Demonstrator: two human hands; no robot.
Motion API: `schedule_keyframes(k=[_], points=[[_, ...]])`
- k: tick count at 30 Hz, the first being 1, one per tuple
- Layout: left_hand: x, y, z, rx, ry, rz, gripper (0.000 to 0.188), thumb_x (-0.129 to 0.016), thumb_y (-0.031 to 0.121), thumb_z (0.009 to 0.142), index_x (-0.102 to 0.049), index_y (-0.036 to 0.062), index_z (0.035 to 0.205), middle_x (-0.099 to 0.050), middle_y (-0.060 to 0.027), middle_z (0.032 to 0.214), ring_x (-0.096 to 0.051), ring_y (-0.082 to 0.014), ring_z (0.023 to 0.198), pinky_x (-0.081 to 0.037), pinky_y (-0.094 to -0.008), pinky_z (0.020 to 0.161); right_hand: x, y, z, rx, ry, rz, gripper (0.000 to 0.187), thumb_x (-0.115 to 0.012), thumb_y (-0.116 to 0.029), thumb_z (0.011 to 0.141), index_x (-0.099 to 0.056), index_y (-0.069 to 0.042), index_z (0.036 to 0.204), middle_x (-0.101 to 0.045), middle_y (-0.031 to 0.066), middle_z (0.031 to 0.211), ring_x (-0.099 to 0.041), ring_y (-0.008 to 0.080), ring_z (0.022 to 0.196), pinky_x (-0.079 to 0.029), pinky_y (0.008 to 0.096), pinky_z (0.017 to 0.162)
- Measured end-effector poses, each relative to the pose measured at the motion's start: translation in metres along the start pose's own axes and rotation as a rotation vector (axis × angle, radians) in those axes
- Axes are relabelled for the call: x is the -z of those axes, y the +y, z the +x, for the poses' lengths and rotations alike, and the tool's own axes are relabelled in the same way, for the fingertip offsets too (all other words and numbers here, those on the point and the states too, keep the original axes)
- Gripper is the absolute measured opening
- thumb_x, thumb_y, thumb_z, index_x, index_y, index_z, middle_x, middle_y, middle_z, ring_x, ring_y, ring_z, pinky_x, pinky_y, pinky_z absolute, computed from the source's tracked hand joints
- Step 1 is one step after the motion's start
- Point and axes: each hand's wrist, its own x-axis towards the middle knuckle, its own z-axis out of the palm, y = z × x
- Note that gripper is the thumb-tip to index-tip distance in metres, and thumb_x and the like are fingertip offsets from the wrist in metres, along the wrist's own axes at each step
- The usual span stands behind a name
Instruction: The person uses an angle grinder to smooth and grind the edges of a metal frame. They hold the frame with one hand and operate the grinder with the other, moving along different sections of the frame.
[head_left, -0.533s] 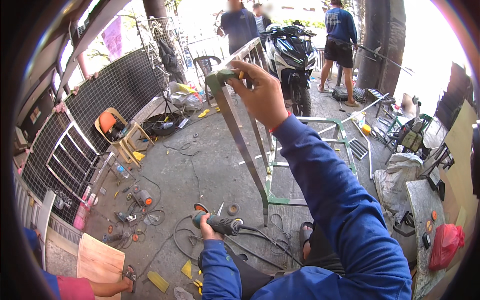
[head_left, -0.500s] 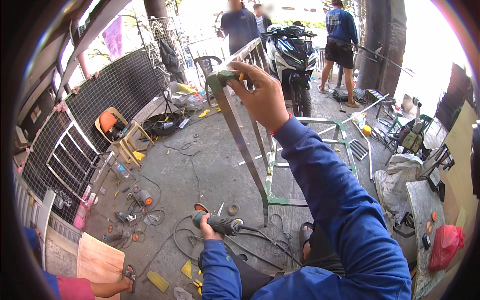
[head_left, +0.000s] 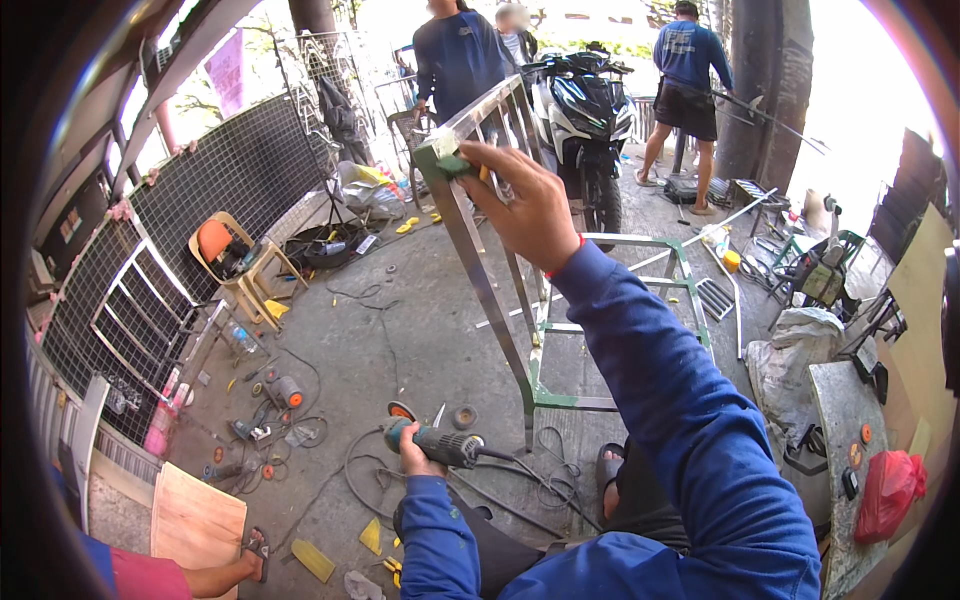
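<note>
My left hand [head_left: 416,452] is wrapped round the body of a teal and dark grey angle grinder [head_left: 448,446], whose orange disc [head_left: 401,411] faces away from me. Stretched forward, my right hand [head_left: 522,200] pinches a small folded green and yellow piece [head_left: 455,163] against the top corner of a metal frame [head_left: 487,290]. Its exact kind I cannot make out. The frame stands upright, with bare metal bars and green patches at its joints. Part of it is hidden behind my right forearm.
A motorbike [head_left: 583,125] stands beyond the frame, with people around it. Cords and several power tools [head_left: 283,390] lie on the floor at left, near a yellow plastic chair [head_left: 238,270]. Another person's foot [head_left: 255,555] is at lower left. A red bag [head_left: 890,495] rests at right.
My right hand has shifted slightly on the frame's corner, showing more of the green piece. The left hand keeps hold of the grinder. A person in the back has moved closer to the frame.
</note>
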Motion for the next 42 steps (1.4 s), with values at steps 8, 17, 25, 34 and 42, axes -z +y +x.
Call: schedule_keyframes(k=[8,17,25,34,42], points=[[-0.003,-0.001,-0.001,0.02,0.012,0.026,0.027,-0.064,0.03,0.077,-0.054,0.0095,0.09,-0.061,-0.0066,0.082,-0.064,-0.0267,0.073,-0.055,-0.0416,0.073,0.001,-0.001,0.004,0.016,-0.026,-0.025,0.033,-0.071,-0.007,0.085,-0.067,-0.007,0.117,-0.07,0.0111,0.099,-0.069,0.0225,0.088,-0.053,0.0312,0.077],[-0.003,-0.001,-0.002,0.02,0.016,0.033,0.025,-0.064,0.03,0.076,-0.054,0.0104,0.088,-0.061,-0.0058,0.081,-0.064,-0.0255,0.073,-0.055,-0.0407,0.073,-0.004,0.004,0.008,0.039,0.024,-0.004,0.034,-0.072,-0.005,0.084,-0.066,-0.006,0.118,-0.069,0.0104,0.098,-0.068,0.0212,0.086,-0.053,0.031,0.076],[-0.002,-0.003,-0.003,0.021,-0.007,0.016,0.023,-0.064,0.029,0.076,-0.054,0.0114,0.086,-0.061,-0.0048,0.079,-0.064,-0.0256,0.071,-0.056,-0.0408,0.073,0.001,0.001,-0.013,0.003,-0.027,-0.015,0.036,-0.072,-0.002,0.083,-0.066,-0.006,0.118,-0.069,0.0109,0.097,-0.069,0.0223,0.087,-0.054,0.0308,0.077],[-0.005,-0.006,-0.003,-0.004,0.027,0.053,0.024,-0.064,0.031,0.076,-0.055,0.0111,0.087,-0.063,-0.0057,0.082,-0.065,-0.0264,0.073,-0.056,-0.0417,0.073,-0.012,0.02,0.02,-0.101,0.106,-0.058,0.034,-0.072,-0.008,0.084,-0.066,-0.005,0.118,-0.069,0.0113,0.096,-0.068,0.0204,0.086,-0.052,0.0302,0.078],[-0.006,-0.006,-0.004,0.008,-0.013,0.061,0.025,-0.063,0.032,0.076,-0.056,0.0109,0.089,-0.063,-0.0059,0.084,-0.065,-0.027,0.075,-0.056,-0.042,0.075,-0.015,0.025,0.011,-0.049,0.135,-0.044,0.032,-0.072,-0.006,0.084,-0.067,-0.002,0.115,-0.069,0.0107,0.096,-0.068,0.0193,0.086,-0.052,0.0292,0.079]])
